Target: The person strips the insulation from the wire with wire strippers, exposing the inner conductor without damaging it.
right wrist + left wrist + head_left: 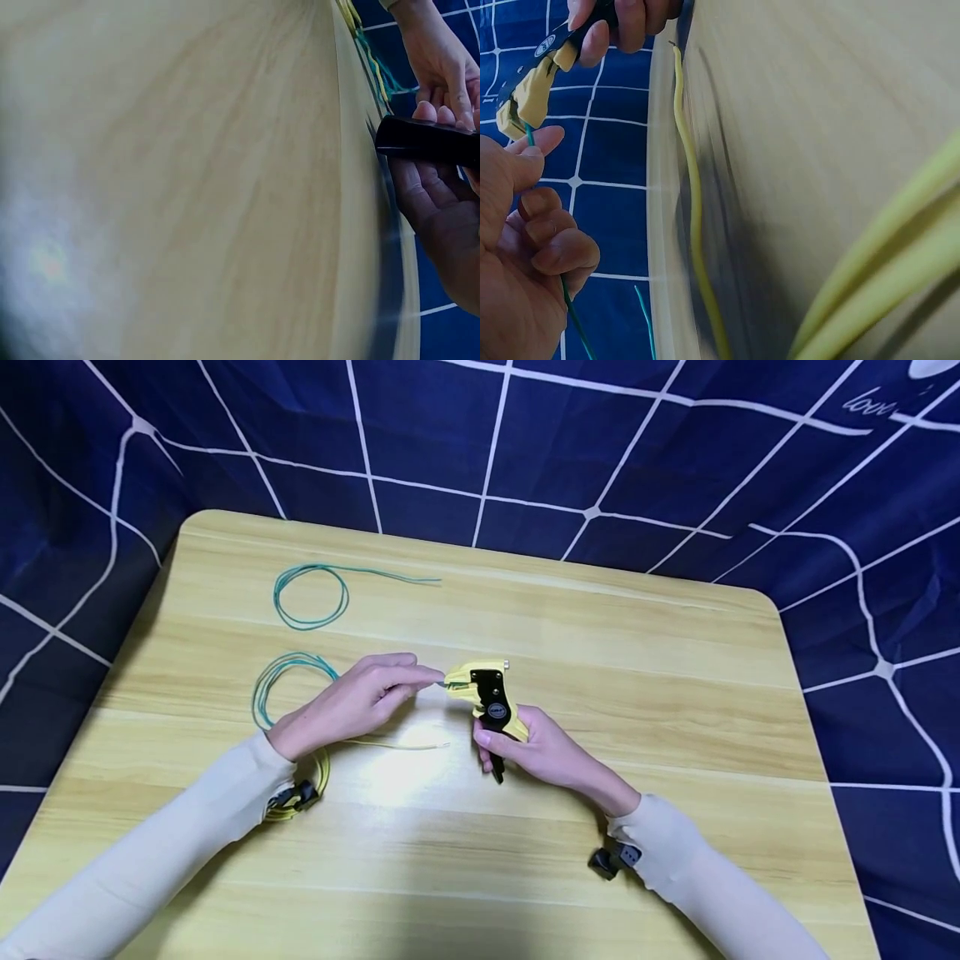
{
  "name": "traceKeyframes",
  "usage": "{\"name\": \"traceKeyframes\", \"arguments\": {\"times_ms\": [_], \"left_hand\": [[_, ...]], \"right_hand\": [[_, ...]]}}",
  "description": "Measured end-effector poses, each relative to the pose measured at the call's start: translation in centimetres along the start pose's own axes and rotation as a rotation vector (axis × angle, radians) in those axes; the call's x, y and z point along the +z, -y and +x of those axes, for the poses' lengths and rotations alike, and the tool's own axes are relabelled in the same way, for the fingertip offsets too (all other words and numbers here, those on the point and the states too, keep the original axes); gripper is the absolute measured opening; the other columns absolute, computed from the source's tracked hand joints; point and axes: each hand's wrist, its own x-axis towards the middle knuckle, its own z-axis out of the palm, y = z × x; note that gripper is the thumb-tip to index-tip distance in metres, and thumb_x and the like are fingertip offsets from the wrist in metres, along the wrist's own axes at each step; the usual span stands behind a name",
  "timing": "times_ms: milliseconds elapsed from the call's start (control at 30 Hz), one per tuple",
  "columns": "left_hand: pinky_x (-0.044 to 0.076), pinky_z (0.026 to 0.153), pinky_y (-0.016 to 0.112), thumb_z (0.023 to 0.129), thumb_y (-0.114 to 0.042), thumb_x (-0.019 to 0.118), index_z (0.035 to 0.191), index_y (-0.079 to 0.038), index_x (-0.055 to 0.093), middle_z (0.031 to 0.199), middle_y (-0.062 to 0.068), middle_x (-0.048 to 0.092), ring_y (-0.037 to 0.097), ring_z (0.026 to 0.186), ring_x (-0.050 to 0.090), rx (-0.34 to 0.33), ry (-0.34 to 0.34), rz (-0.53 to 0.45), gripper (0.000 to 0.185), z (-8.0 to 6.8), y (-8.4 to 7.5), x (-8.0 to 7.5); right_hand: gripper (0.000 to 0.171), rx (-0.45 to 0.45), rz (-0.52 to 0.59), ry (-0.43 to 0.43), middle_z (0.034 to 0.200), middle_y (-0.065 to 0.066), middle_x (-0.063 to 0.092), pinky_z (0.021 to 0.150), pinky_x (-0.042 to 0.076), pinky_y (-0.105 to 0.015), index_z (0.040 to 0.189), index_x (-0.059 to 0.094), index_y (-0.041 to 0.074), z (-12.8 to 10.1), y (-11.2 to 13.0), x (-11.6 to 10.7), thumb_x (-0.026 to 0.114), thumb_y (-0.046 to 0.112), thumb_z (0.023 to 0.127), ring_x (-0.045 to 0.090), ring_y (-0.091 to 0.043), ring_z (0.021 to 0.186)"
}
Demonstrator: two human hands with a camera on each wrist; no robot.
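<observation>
Right hand (551, 752) clenched round yellow-black wire stripper (487, 693), mid-table. Left hand (352, 702) pinches teal wire (288, 672), its end in the stripper's nose. Round label on stripper unreadable. Yellow wire (390, 745) just beside the hands. Far-left: second teal coil (311, 597). Table (675, 710) open rightward to edge.
</observation>
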Motion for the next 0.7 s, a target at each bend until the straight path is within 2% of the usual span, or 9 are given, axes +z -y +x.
{"name": "traceKeyframes", "arguments": {"times_ms": [300, 533, 700], "left_hand": [[0.044, 0.062, 0.029, 0.106, 0.008, 0.061, 0.137, -0.002, 0.075, 0.084, -0.002, 0.052, 0.01, 0.07, 0.042, -0.001, 0.001, 0.008, 0.036, -0.09, -0.08, 0.05], [0.043, 0.061, 0.029, 0.106, 0.009, 0.061, 0.136, -0.001, 0.075, 0.084, -0.002, 0.052, 0.011, 0.07, 0.042, -0.014, -0.003, 0.001, 0.035, -0.03, -0.26, -0.09], [0.043, 0.061, 0.03, 0.106, 0.008, 0.061, 0.137, -0.002, 0.075, 0.083, -0.001, 0.051, 0.011, 0.07, 0.042, -0.023, -0.005, 0.006, 0.036, -0.12, -0.34, -0.12]], "right_hand": [[0.026, 0.02, -0.028, -0.013, 0.083, -0.019, 0.072, 0.08, 0.056, -0.037, 0.101, 0.07, -0.006, 0.03, 0.08, 0.24, 0.063, 0.017, 0.113, 0.069, -0.038, 0.078], [0.024, 0.005, -0.049, -0.043, 0.077, -0.02, 0.069, 0.074, 0.054, -0.033, 0.1, 0.069, -0.007, 0.14, 0.0, 0.57, 0.064, 0.013, 0.111, 0.066, -0.037, 0.074], [0.026, -0.013, -0.067, -0.06, 0.071, -0.018, 0.067, 0.068, 0.052, -0.032, 0.093, 0.067, -0.006, 0.21, -0.04, 0.95, 0.065, 0.013, 0.111, 0.063, -0.036, 0.069]]}}
